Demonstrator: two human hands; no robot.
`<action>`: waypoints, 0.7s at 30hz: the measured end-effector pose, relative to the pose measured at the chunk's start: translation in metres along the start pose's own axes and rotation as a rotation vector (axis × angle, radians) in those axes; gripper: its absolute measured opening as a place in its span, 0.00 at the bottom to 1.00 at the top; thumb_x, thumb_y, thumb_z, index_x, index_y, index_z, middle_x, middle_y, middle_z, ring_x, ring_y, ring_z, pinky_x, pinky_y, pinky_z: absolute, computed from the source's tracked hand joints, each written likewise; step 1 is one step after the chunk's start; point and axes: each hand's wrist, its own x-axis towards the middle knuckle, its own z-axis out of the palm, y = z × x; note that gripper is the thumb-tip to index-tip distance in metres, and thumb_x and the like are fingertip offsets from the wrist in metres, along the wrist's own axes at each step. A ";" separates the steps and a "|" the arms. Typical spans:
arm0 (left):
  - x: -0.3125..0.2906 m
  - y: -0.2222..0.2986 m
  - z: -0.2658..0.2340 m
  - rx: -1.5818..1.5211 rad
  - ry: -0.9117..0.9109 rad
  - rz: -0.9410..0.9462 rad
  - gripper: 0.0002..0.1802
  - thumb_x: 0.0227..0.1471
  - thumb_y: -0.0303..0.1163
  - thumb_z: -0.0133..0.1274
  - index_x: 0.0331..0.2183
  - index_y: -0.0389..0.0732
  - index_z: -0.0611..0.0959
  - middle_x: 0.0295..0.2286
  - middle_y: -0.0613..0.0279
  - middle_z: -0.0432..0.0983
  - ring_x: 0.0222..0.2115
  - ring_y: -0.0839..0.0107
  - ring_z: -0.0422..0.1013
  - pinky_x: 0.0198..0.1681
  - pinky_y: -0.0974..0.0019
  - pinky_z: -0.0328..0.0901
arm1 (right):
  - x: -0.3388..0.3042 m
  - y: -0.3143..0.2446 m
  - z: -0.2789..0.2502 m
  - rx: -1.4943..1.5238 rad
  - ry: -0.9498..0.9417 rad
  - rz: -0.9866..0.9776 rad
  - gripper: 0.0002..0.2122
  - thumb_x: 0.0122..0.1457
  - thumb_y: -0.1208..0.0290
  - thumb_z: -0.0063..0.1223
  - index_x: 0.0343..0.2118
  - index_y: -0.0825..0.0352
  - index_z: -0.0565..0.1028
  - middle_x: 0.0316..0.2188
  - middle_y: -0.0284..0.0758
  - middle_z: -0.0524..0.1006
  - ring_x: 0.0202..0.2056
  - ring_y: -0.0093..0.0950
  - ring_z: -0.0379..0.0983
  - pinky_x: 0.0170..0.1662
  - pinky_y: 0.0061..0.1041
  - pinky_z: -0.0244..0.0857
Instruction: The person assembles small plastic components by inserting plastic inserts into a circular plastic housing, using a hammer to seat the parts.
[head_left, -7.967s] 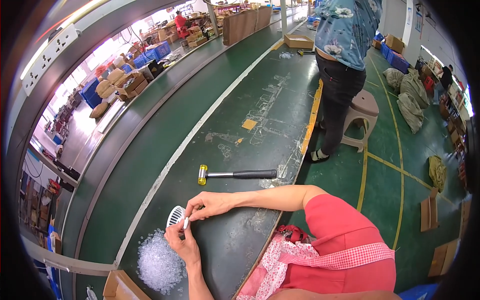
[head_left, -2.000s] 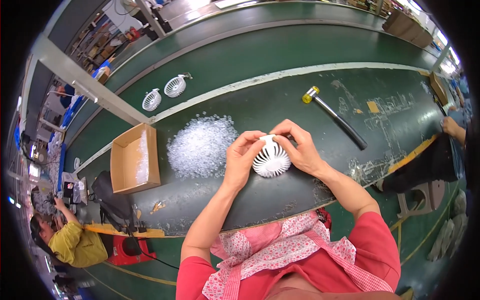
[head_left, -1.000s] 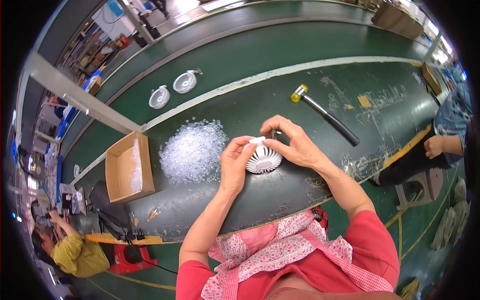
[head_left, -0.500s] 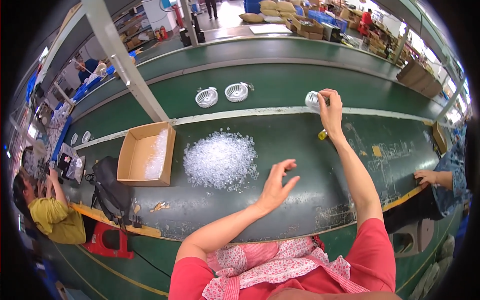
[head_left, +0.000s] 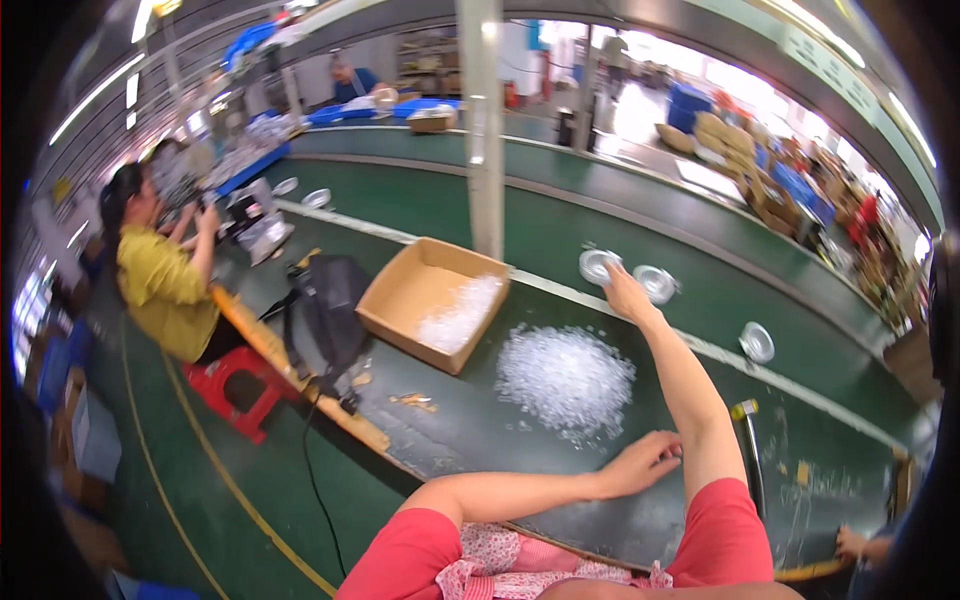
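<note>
My right hand (head_left: 626, 292) stretches over the far green belt, its fingers closed at the rim of a whitish, see-through round fan housing (head_left: 597, 265). A second round housing (head_left: 656, 284) lies just right of it, and a third (head_left: 757, 343) farther right along the belt. My left hand (head_left: 643, 464) hovers low over the near table beside my right forearm, fingers apart and slightly bent, holding nothing. Beyond it on the left spreads a heap of small clear plastic rings (head_left: 565, 382).
A cardboard box (head_left: 385, 311) partly filled with small clear pieces stands left of the heap, with a black bag (head_left: 338, 305) beside it. A long dark tool with a yellow end (head_left: 745, 409) lies at right. A metal post (head_left: 482, 130) rises behind the box. Co-workers sit at both sides.
The view has swung left. The housing my right hand held now lies on the belt, and that hand has moved left to another housing. My left hand's fingers are less spread.
</note>
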 end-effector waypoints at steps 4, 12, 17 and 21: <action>-0.001 0.002 0.002 -0.030 -0.010 -0.037 0.15 0.57 0.30 0.53 0.46 0.36 0.75 0.35 0.53 0.72 0.34 0.63 0.71 0.38 0.63 0.67 | 0.002 0.007 0.008 -0.077 -0.160 0.127 0.14 0.58 0.67 0.52 0.44 0.70 0.75 0.47 0.49 0.75 0.51 0.49 0.71 0.53 0.44 0.65; 0.000 0.006 -0.003 0.148 0.134 0.235 0.19 0.53 0.24 0.54 0.48 0.37 0.72 0.45 0.54 0.67 0.47 0.56 0.66 0.50 0.59 0.63 | -0.109 -0.025 -0.079 0.055 0.343 -0.046 0.06 0.58 0.73 0.54 0.36 0.70 0.76 0.34 0.44 0.74 0.34 0.45 0.73 0.37 0.40 0.65; 0.006 0.024 -0.016 0.481 0.233 0.352 0.45 0.44 0.27 0.62 0.62 0.40 0.59 0.61 0.47 0.52 0.63 0.48 0.51 0.64 0.46 0.49 | -0.240 -0.051 -0.127 -0.320 0.373 -0.066 0.04 0.57 0.74 0.56 0.34 0.66 0.76 0.30 0.40 0.73 0.28 0.41 0.68 0.33 0.36 0.59; 0.012 0.018 -0.007 0.645 0.052 0.298 0.55 0.43 0.34 0.65 0.65 0.35 0.52 0.64 0.48 0.50 0.66 0.50 0.47 0.66 0.43 0.43 | -0.307 -0.061 -0.128 -0.074 0.054 0.159 0.05 0.56 0.74 0.57 0.35 0.67 0.78 0.30 0.41 0.76 0.29 0.42 0.73 0.34 0.39 0.64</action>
